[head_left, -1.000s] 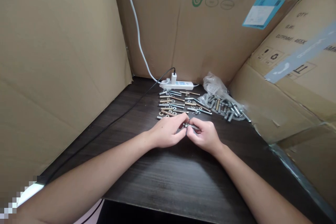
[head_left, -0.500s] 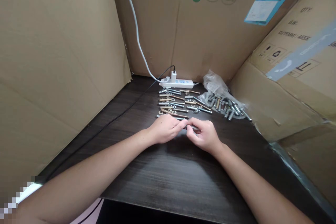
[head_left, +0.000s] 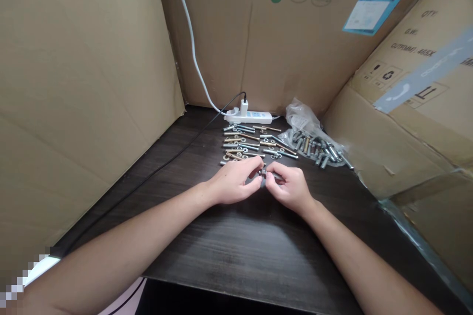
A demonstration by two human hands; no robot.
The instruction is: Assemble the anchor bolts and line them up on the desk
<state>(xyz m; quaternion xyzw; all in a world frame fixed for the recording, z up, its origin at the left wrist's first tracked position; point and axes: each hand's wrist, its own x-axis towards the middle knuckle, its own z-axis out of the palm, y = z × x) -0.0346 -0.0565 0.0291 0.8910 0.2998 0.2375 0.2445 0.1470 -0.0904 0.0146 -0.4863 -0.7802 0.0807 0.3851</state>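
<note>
My right hand (head_left: 290, 187) is closed around a metal expansion bolt (head_left: 262, 173), whose end with a nut sticks out to the left of the fingertips. Most of the bolt is hidden inside that hand. My left hand (head_left: 236, 179) is beside this end, thumb and index finger parted above and below it. Whether a fingertip touches the nut I cannot tell. Just beyond both hands lie rows of sleeves, bolts and washers (head_left: 244, 147), silver and brass coloured, partly covered by the left hand.
A clear plastic bag (head_left: 303, 117) with several metal bolts (head_left: 325, 151) lies at the back right. Behind the rows is a white power strip (head_left: 254, 117), with a black cable (head_left: 166, 163) running across the dark table (head_left: 236, 251). Cardboard walls (head_left: 295, 54) enclose the table.
The thumb and index finger of my left hand have spread apart at the bolt's end, where they were pinched together. My right hand keeps its grip in nearly the same place.
</note>
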